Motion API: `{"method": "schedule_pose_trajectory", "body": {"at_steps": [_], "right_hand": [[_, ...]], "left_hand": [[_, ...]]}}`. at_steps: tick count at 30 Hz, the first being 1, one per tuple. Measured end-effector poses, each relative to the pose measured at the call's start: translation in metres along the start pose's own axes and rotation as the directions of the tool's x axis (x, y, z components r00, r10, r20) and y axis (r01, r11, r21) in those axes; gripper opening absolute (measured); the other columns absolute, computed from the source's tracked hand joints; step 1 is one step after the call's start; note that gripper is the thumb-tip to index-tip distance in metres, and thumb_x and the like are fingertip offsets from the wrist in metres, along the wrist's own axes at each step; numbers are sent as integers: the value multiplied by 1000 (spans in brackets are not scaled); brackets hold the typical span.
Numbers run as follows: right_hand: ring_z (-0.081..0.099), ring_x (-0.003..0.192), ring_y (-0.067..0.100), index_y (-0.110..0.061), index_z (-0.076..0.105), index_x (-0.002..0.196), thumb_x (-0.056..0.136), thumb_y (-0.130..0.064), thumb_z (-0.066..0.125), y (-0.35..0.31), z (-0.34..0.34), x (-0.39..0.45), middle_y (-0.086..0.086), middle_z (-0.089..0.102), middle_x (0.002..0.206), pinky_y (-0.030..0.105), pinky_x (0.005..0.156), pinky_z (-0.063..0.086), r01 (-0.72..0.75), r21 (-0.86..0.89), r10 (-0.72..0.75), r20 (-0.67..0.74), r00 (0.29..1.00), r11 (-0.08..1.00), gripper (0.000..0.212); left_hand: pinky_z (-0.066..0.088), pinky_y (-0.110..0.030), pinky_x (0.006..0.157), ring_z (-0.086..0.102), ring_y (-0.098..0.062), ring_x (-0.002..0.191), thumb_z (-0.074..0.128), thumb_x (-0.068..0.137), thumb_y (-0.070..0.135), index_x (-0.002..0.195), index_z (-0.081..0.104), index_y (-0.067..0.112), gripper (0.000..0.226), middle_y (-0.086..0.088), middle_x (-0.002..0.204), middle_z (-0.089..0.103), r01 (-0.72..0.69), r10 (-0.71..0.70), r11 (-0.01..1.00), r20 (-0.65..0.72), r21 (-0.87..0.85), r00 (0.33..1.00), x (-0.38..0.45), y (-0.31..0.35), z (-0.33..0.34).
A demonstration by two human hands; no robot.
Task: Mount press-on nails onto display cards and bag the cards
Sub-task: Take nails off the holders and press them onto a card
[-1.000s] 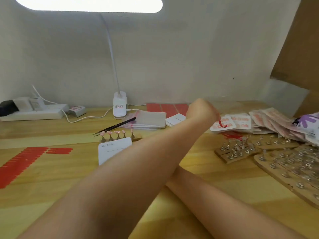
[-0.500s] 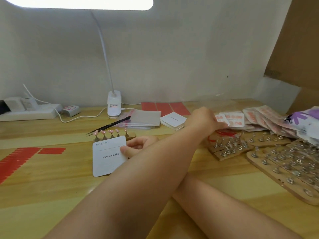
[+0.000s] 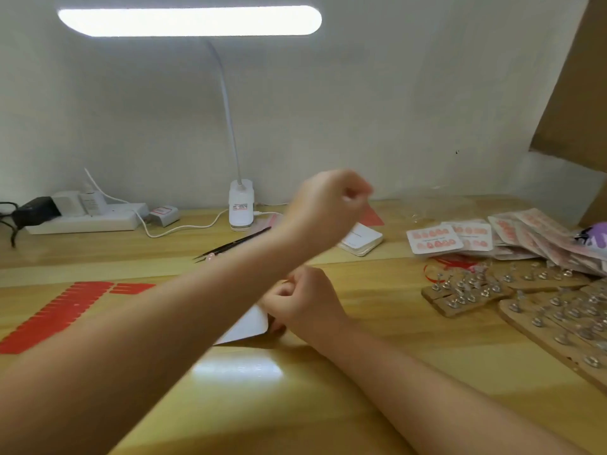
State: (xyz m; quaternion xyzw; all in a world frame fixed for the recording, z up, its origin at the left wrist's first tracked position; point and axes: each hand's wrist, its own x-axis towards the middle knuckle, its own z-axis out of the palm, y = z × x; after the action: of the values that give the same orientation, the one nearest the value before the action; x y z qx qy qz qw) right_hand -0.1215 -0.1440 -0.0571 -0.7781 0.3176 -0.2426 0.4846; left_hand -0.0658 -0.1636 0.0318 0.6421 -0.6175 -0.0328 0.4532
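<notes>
Card (image 3: 250, 326), white and blank, sits tilted under the curled fingers of the right hand (image 3: 303, 303), which grips its far edge just off the table (image 3: 328, 405). The left hand (image 3: 331, 200) hangs above, fingers bunched; whether they pinch anything is blurred. Best to lay the card flat and pin one corner before pressing nails on. Beyond the fingers to the right, finished cards (image 3: 433, 239) lie fanned, seemingly in clear bags, unsure

A lit desk lamp (image 3: 241, 210) stands on the wooden table (image 3: 328, 405) against a white wall (image 3: 361, 110).
</notes>
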Motion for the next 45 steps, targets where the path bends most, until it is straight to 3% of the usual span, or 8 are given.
{"method": "schedule_pose_trajectory", "body": {"at_steps": [4,12,15,24,30,37,41,45], "right_hand": [[57,44,4,-25,61,114,82,-21,68,1,6,0,-1,69,76,26,45,49,32,47,-32,-11,999,998,33],[60,60,6,-23,60,123,85,-23,66,0,-1,-2,-5,67,79,24,55,54,84,-148,-97,-83,992,985,39],[57,67,2,-21,61,124,85,-28,67,-1,-8,-1,-12,60,75,13,56,42,95,-319,-135,-105,985,943,40],[58,89,13,-24,61,116,80,-38,67,-5,-25,1,-8,62,93,27,70,42,73,-602,-109,-23,994,795,40],[48,53,4,-26,73,86,84,-31,67,-6,-19,0,-13,51,54,22,54,39,265,-396,-338,-126,933,879,9],[54,57,-3,-24,79,87,86,-28,71,2,-3,1,-23,53,47,10,59,36,310,-136,-332,-188,924,941,9],[66,73,10,-23,79,76,86,-24,71,2,-3,5,-16,53,44,34,81,51,299,-139,-321,-189,928,944,12],[53,54,6,-24,76,70,84,-20,71,5,0,7,-13,49,44,35,80,52,301,-195,-338,-199,920,934,15]], "left_hand": [[50,-32,89,63,-15,98,58,91,17,113,65,21,23,6,104,66,265,-248,945,-106,191,963,-27,-61,-83],[37,-40,108,37,-23,133,71,77,20,151,21,26,89,1,144,44,507,-558,764,16,400,829,-83,-143,-108],[33,-41,108,35,-19,131,70,81,32,151,19,28,87,13,128,55,414,-470,787,10,458,883,-89,-158,-108],[35,-41,103,45,-14,118,72,84,33,144,36,27,70,31,90,53,216,-236,891,1,400,972,-92,-161,-99],[43,-28,87,54,2,96,80,73,38,130,49,32,65,25,84,66,152,-129,968,-122,202,984,-98,-135,-88],[43,-28,81,55,-1,86,80,68,44,121,57,26,61,23,80,66,-28,55,960,-92,278,994,-110,-97,-66],[42,-30,80,55,-3,83,78,68,45,118,60,20,60,19,83,69,-61,88,953,-79,298,993,-114,-92,-62],[45,-32,81,61,-10,87,78,72,41,118,60,17,54,12,89,72,-57,80,955,-65,293,995,-113,-94,-59]]}}
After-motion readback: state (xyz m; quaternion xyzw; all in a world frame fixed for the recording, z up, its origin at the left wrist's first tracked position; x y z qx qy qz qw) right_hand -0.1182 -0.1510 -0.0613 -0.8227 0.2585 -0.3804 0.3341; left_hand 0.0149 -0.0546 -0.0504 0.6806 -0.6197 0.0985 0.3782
